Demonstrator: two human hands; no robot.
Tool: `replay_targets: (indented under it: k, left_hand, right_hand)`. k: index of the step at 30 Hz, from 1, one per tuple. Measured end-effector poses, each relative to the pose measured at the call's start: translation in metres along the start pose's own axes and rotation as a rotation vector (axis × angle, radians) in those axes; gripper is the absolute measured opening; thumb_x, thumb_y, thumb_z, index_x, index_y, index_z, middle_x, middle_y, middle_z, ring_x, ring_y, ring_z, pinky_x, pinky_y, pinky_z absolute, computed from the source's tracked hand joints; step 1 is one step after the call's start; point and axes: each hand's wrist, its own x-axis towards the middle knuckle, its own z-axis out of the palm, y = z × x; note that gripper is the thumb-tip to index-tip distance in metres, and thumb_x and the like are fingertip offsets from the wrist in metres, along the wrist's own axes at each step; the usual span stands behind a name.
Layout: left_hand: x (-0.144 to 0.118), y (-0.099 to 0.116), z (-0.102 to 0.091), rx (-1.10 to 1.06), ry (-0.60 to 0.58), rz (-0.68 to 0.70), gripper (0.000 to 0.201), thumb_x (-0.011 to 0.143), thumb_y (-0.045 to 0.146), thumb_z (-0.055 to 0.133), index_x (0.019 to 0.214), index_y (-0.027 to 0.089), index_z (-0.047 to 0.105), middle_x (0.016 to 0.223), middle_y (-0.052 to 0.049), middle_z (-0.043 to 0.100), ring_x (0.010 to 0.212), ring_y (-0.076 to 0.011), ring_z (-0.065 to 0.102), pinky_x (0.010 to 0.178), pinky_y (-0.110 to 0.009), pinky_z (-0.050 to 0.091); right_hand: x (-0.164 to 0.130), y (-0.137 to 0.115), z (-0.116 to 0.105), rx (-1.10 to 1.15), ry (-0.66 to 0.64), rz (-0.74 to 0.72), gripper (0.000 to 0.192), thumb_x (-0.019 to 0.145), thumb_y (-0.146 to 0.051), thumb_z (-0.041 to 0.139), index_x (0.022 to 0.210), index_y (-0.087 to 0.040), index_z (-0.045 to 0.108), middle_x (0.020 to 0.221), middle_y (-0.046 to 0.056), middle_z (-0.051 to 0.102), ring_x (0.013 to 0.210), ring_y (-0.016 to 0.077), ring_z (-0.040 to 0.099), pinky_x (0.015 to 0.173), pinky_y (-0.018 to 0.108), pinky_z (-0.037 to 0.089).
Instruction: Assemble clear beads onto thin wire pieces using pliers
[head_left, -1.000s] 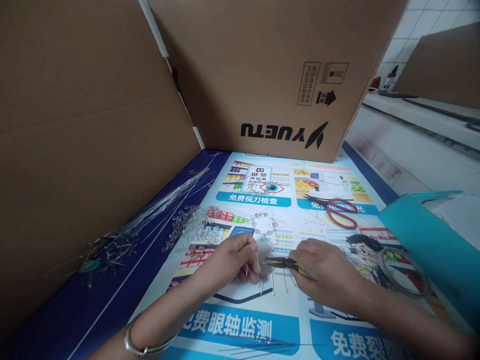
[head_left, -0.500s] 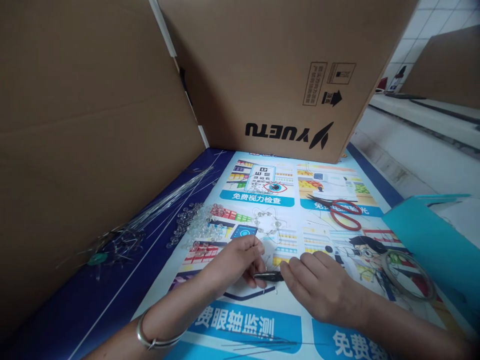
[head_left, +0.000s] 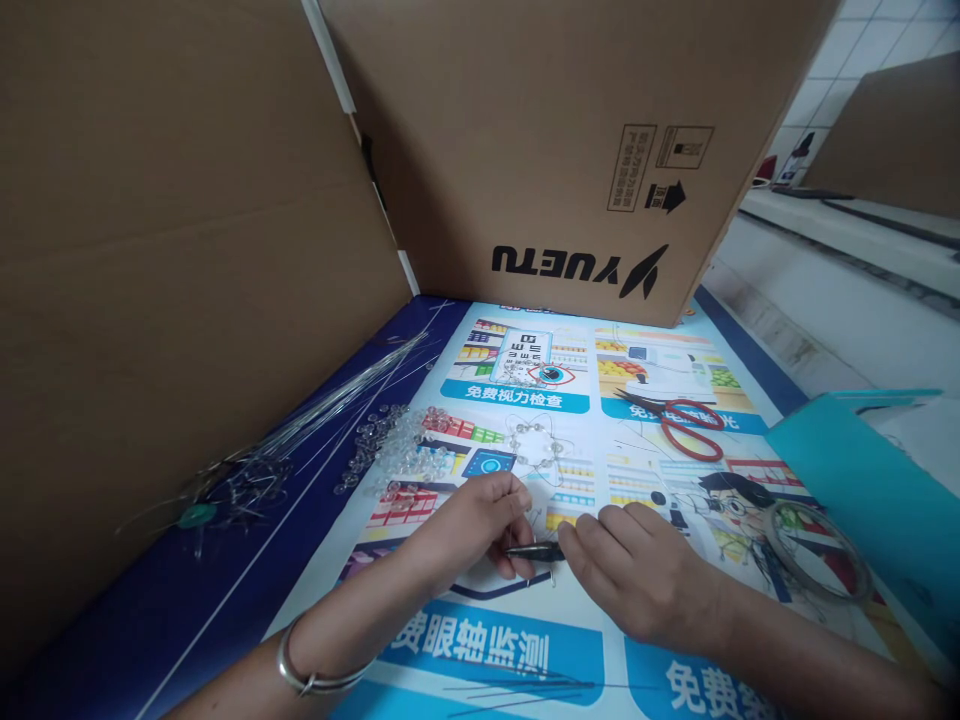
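Left hand (head_left: 471, 524) palm-down, fingers curled, pinching thin wire (head_left: 537, 520); right hand (head_left: 637, 575) at 3 o'clock of it, knuckles up, closed around pliers (head_left: 534, 550); plier tips toward 9 o'clock, touching left fingertips; beads (head_left: 401, 452) at 11 o'clock.

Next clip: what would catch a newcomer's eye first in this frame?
Probably the two hands low in the middle: the left hand pinches thin wire while the right hand holds dark pliers to it. Tall cardboard boxes wall in the back and left of the bright printed poster. Clear beads lie left of the hands, red scissors to the right.
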Motion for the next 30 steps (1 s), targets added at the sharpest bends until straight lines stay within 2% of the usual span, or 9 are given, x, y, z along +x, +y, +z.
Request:
replay_targets:
  k: [4, 8, 14, 19, 22, 30]
  left_hand:
    - [0.000, 0.001, 0.001, 0.012, 0.008, 0.005, 0.027, 0.082, 0.041, 0.046, 0.074, 0.016, 0.047, 0.055, 0.001, 0.057, 0.044, -0.0129, 0.060, 0.038, -0.018, 0.039]
    - [0.000, 0.002, 0.001, 0.060, 0.022, 0.028, 0.028, 0.083, 0.042, 0.044, 0.073, 0.016, 0.046, 0.055, 0.001, 0.058, 0.044, -0.0121, 0.059, 0.039, -0.018, 0.039]
    - [-0.003, 0.005, 0.004, 0.141, 0.050, 0.063, 0.028, 0.083, 0.044, 0.042, 0.074, 0.017, 0.045, 0.060, 0.001, 0.059, 0.046, -0.0133, 0.060, 0.042, -0.021, 0.042]
    - [-0.008, 0.010, 0.009, 0.222, 0.058, 0.087, 0.029, 0.083, 0.045, 0.041, 0.073, 0.018, 0.044, 0.064, 0.001, 0.059, 0.050, -0.0139, 0.061, 0.047, -0.023, 0.045]
    - [-0.010, 0.012, 0.010, 0.279, 0.066, 0.110, 0.029, 0.084, 0.045, 0.040, 0.073, 0.018, 0.044, 0.065, 0.001, 0.060, 0.051, -0.0137, 0.060, 0.048, -0.024, 0.046]
    - [-0.011, 0.008, 0.011, 0.309, 0.065, 0.127, 0.026, 0.084, 0.044, 0.039, 0.076, 0.019, 0.046, 0.071, 0.000, 0.061, 0.058, -0.0143, 0.060, 0.052, -0.025, 0.049]
  right_hand:
    - [0.001, -0.002, -0.002, 0.010, -0.033, 0.019, 0.023, 0.083, -0.014, 0.046, 0.102, -0.008, 0.057, 0.082, 0.009, 0.060, 0.068, 0.0170, 0.049, 0.058, 0.033, 0.034]
    - [-0.001, -0.007, 0.003, 0.042, -0.119, 0.081, 0.026, 0.081, -0.012, 0.045, 0.105, -0.009, 0.055, 0.083, 0.009, 0.058, 0.069, 0.0181, 0.048, 0.059, 0.033, 0.034]
    - [0.001, -0.016, 0.008, 0.277, -0.242, 0.355, 0.007, 0.080, -0.018, 0.048, 0.080, -0.018, 0.056, 0.071, 0.003, 0.056, 0.066, 0.0161, 0.047, 0.057, 0.029, 0.030]
    - [0.008, -0.012, -0.003, 0.480, -0.429, 0.564, 0.010, 0.079, -0.026, 0.049, 0.073, -0.021, 0.055, 0.070, 0.000, 0.058, 0.063, 0.0138, 0.051, 0.054, 0.026, 0.028]
    - [0.010, -0.009, -0.006, 0.549, -0.486, 0.598, 0.013, 0.079, -0.029, 0.048, 0.072, -0.021, 0.056, 0.071, 0.000, 0.059, 0.064, 0.0131, 0.052, 0.054, 0.024, 0.028]
    - [0.007, -0.006, -0.001, 0.587, -0.500, 0.607, 0.016, 0.078, -0.030, 0.048, 0.069, -0.020, 0.056, 0.071, 0.000, 0.060, 0.064, 0.0123, 0.053, 0.055, 0.023, 0.029]
